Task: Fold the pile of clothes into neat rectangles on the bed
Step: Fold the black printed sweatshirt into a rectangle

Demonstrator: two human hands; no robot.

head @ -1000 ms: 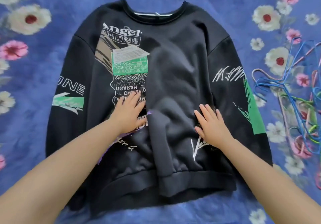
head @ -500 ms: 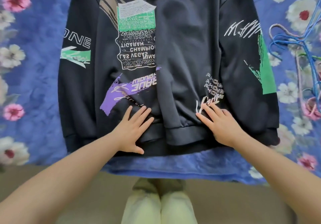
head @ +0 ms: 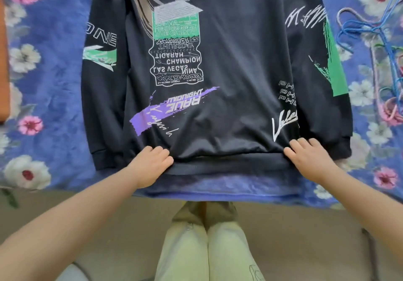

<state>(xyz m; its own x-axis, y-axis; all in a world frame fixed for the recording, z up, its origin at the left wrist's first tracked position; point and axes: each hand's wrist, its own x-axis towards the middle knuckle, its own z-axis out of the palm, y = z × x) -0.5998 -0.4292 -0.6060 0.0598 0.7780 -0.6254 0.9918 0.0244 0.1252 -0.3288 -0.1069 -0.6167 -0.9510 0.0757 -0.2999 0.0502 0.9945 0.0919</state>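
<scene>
Where the black sweatshirt (head: 229,47) lies flat, front up, on the floral blue bedspread (head: 50,80), its ribbed hem (head: 229,166) runs close to the bed's near edge, with a narrow strip of bedspread between. The left hand (head: 150,166) and right hand (head: 309,160) each grip the hem near its two ends, fingers curled into the cloth. Both sleeves lie straight along the body. Bare bedspread shows left of the sweatshirt; to the right, a tangle of wire hangers (head: 375,47) lies just beside the sleeve. The prints read "Angel", "LAS VEGAS", "CHAMPION", "THURSDAY" and "MIDNIGHT RAVE". Below the bed edge, pale trousers (head: 207,252) show.
</scene>
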